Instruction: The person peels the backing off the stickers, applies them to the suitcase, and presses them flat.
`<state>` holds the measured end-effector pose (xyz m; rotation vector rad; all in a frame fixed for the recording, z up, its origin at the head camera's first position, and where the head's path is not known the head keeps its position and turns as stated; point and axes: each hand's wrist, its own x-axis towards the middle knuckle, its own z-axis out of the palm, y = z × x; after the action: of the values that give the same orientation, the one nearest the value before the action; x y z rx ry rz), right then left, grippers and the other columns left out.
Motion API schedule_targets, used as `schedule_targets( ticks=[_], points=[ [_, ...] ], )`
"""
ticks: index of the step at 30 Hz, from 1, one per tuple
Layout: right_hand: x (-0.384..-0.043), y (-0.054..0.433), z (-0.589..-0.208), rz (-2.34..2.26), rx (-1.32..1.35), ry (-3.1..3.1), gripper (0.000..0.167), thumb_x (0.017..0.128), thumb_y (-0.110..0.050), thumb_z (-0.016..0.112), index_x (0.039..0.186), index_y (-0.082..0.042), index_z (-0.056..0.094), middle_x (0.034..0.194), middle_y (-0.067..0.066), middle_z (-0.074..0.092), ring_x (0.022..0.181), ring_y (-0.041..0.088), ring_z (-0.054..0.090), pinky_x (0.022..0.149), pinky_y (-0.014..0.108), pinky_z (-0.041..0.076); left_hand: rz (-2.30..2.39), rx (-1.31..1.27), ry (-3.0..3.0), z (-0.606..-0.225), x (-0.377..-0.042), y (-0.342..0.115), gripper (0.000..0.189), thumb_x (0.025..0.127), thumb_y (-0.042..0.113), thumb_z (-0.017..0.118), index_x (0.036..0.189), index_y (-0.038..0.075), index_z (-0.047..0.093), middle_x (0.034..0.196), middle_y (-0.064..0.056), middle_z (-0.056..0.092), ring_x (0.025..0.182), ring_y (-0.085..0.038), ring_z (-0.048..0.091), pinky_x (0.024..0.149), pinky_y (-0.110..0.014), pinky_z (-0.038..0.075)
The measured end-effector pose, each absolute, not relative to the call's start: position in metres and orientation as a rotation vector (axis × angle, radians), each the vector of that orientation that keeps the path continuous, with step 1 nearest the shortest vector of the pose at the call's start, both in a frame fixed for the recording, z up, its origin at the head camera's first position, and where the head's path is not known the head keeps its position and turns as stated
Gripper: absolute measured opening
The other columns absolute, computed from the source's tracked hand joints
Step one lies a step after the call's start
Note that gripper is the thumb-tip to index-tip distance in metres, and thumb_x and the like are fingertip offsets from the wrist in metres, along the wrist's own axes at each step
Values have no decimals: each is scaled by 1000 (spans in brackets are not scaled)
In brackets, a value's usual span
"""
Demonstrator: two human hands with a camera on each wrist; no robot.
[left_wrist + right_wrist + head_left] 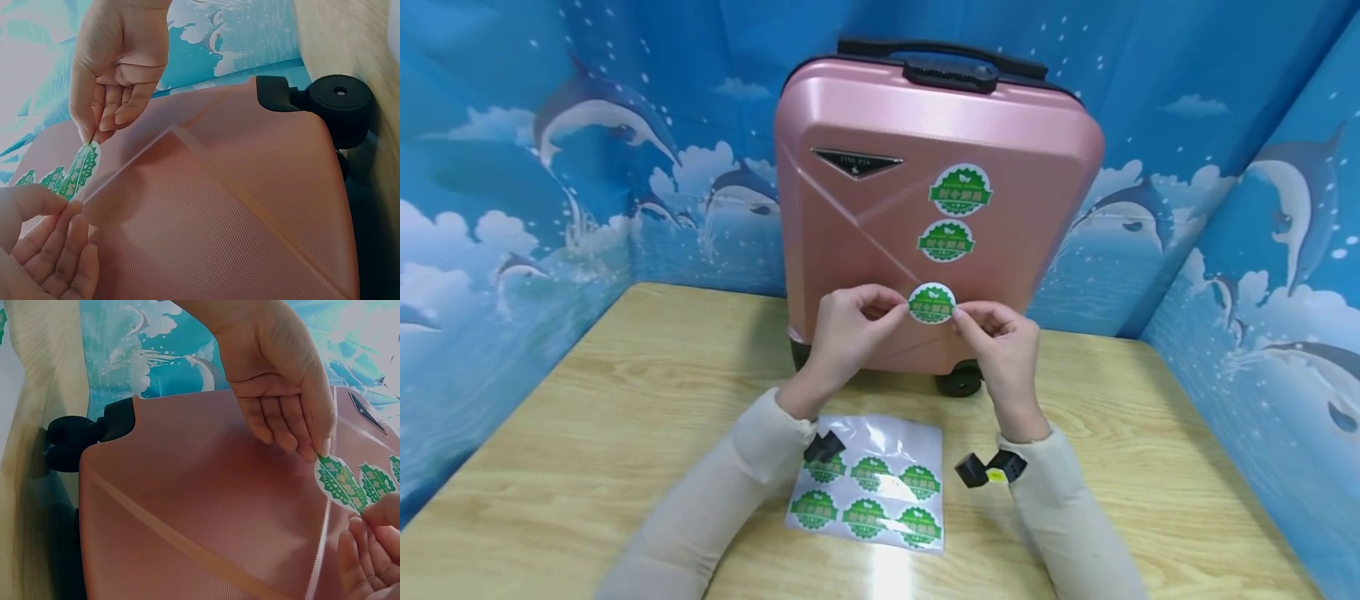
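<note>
Both hands hold a round green-and-white sticker (932,303) by its opposite edges at the lower front of a pink suitcase (850,258). My left hand (850,333) pinches the sticker's left edge between thumb and forefinger. On its right edge, the thumb and forefinger of my right hand (1003,350) pinch it. In the left wrist view the right hand (122,69) is at the top and the left hand (47,244) at bottom left. Whether the sticker touches the case cannot be told. Two matching stickers, an upper one (961,190) and a middle one (946,241), are on the case above it.
A glossy sheet (887,429) bearing several green stickers lies on the wooden table (647,392), between the forearms. The suitcase stands upright on black wheels (961,379), with a black handle (951,77) on top. A blue dolphin-print curtain (685,75) hangs behind.
</note>
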<state>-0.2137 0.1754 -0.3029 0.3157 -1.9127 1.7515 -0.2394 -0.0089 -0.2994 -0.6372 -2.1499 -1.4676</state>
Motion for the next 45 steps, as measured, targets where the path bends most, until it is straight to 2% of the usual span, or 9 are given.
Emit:
schedule_targets(
  ticks=[11,25,33,45],
  points=[
    [-222,174,-308,1670,304,-1846,16,82,-8,73,85,7,70,69,4,69,64,23,66,59,23,53,-1475,-633,-2110,-299,-242,-4,7,83,13,70,82,7,72,76,-1,70,65,-5,62,62,-21,52],
    [-228,173,-305,1706,278,-1837,19,82,-11,73,86,7,70,70,4,69,64,19,65,63,25,54,-1474,-616,-2084,-297,-244,-4,8,84,14,70,84,7,73,78,-2,71,67,-6,63,63,-21,52],
    [-229,174,-305,1720,261,-1835,19,82,-15,74,87,3,72,73,9,70,66,18,66,63,28,54,-1493,-625,-2068,-297,-245,-1,8,84,14,71,85,6,73,80,-2,71,68,-6,63,63,-21,52],
    [-232,175,-305,1737,260,-1812,19,82,-14,74,86,4,72,70,3,69,64,16,65,62,26,54,-1461,-609,-2065,-298,-246,1,9,84,16,71,86,7,73,81,-2,72,68,-7,64,61,-21,52]
  ],
)
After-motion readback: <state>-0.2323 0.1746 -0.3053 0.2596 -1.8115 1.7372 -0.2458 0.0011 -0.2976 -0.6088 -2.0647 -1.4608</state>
